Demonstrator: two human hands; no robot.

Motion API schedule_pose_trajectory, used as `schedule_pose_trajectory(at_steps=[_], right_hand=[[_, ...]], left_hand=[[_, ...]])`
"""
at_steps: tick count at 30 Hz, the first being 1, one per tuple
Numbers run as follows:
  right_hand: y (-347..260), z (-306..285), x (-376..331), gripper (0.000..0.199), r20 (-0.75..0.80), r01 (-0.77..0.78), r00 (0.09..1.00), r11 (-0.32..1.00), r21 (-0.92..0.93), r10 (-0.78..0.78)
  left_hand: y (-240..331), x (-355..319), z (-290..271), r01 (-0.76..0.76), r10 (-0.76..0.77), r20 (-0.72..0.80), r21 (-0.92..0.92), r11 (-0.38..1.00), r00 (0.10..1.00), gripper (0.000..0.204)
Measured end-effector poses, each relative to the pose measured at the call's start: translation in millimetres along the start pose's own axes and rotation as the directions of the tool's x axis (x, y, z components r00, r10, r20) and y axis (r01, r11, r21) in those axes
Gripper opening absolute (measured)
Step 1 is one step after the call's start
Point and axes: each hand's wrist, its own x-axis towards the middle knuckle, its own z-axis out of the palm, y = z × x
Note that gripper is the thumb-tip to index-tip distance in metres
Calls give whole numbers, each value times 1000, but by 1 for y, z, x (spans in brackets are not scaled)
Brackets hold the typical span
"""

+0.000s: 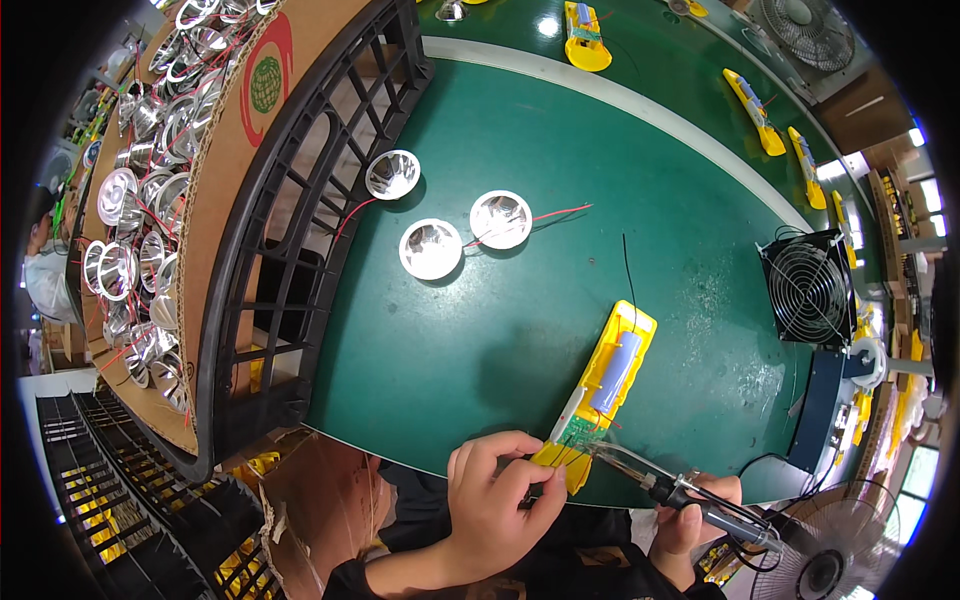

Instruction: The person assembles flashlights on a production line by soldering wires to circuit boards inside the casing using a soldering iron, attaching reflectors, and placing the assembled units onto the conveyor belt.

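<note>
1. Yellow shell (596, 372) on the table (440, 350), left of the black fan (806, 288); left grip (500, 500) pinching one end!
2. Right grip (682, 538) grasping the soldering iron (718, 514), tip at the circuit board (579, 431).
3. Best now: shell steady, brief touch, hot tip clear of left grip and battery (615, 372).

Yellow housing (597, 364), lavender battery (616, 372), green tabletop (430, 350), silver reflectors (431, 250)

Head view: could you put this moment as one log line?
left hand: at yellow housing | right hand: holding soldering iron, tip near green board | three reflectors: on table
</note>
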Motion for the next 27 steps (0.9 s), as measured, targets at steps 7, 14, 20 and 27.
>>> schedule_pose_trajectory(at_steps=[7,14,20,27], right_hand=[[-2,0,0,35,0,7,1000,1000,-14,-7],[1,3,1,36,-8,-21,1000,1000,-18,20],[-3,3,0,38,-37,-13,999,1000,-22,13],[-11,3,4,38,-121,-11,993,1000,-19,8]], left_hand=[[0,-1,-1,7,-7,11,-5,1000,1000,14],[-2,1,2,5,-5,19,-15,1000,1000,15],[0,0,0,-8,8,14,0,1000,1000,15],[0,-1,2,30,-30,5,-22,999,1000,16]])
